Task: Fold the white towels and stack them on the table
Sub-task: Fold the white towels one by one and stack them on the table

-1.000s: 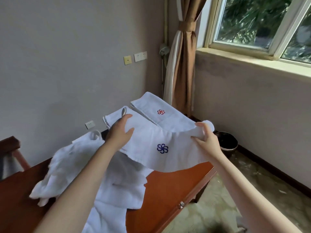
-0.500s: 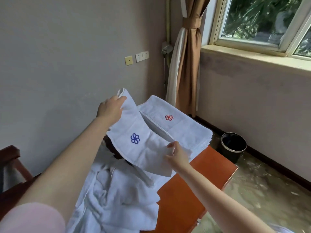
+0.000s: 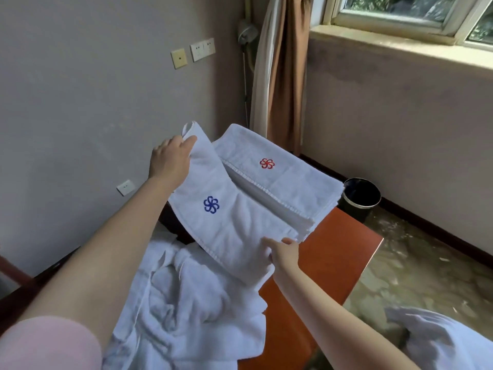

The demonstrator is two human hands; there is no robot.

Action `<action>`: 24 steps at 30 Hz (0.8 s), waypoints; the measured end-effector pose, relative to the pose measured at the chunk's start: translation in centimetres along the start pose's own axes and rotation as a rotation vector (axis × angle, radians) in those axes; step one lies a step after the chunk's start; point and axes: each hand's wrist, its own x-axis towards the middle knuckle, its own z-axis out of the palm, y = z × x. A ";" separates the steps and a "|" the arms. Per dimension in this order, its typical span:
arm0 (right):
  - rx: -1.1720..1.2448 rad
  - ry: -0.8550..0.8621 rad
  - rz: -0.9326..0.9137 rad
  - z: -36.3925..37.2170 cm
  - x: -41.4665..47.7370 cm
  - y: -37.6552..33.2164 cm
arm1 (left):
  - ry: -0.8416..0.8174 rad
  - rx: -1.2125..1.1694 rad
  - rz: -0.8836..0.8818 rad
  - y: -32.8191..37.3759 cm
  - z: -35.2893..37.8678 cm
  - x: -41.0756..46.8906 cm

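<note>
Held towel: folded white terry towel w/ blue flower emblem (image 3: 234,222), centre of frame, slung between both hands; far end raised, near end lower; partly overlapping the stack's near edge, can't tell if touching it.
Left hand (image 3: 170,161): centre-left, fingers closed over the towel's far upper corner; thumb hidden behind cloth, so pinch is judged, not seen.
Right hand (image 3: 285,252): centre, lower; fingers pressed together on top of the near right corner, thumb presumably under; pinching the edge.
Stack: folded white towels w/ red flower emblem on top (image 3: 280,182), centre-right, on the far end of the orange-brown wooden table (image 3: 336,263); layered edges fairly even.
Unfolded pile: crumpled white towels (image 3: 192,303), lower centre, on the table's near end; several left, so task looks partway.
Handling: soft, limp, light; sags in the middle, no stiffness; not fragile, not slippery; terry grips itself.
Grip advice: hold at two corners of one short edge w/ layers pinched together, else the fold opens; keep taut when lowering.
Risk: layers slipping out of line; dragging the stack's top towel askew on landing.
Other: black round bin (image 3: 361,194) on floor, right of table.
</note>
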 end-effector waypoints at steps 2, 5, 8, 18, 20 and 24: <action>-0.097 0.024 -0.148 -0.3 0.3 -0.4 | 0.049 -0.008 0.006 0.0 -0.5 0.8; -0.128 0.104 -0.253 -1.0 0.5 0.1 | 0.066 -0.020 0.019 0.6 -0.5 1.5; -0.107 0.070 -0.101 -1.8 0.9 1.1 | -0.025 -0.013 0.026 1.4 0.8 0.9; -0.284 0.046 -0.068 -0.6 1.1 0.5 | -0.022 0.010 0.011 0.8 1.4 2.3; -0.431 0.102 -0.119 -1.1 0.8 0.5 | -0.065 0.007 0.008 0.8 1.5 2.2; -0.585 0.246 -0.395 -2.0 0.5 -0.5 | -0.145 -0.028 0.005 1.2 2.5 1.2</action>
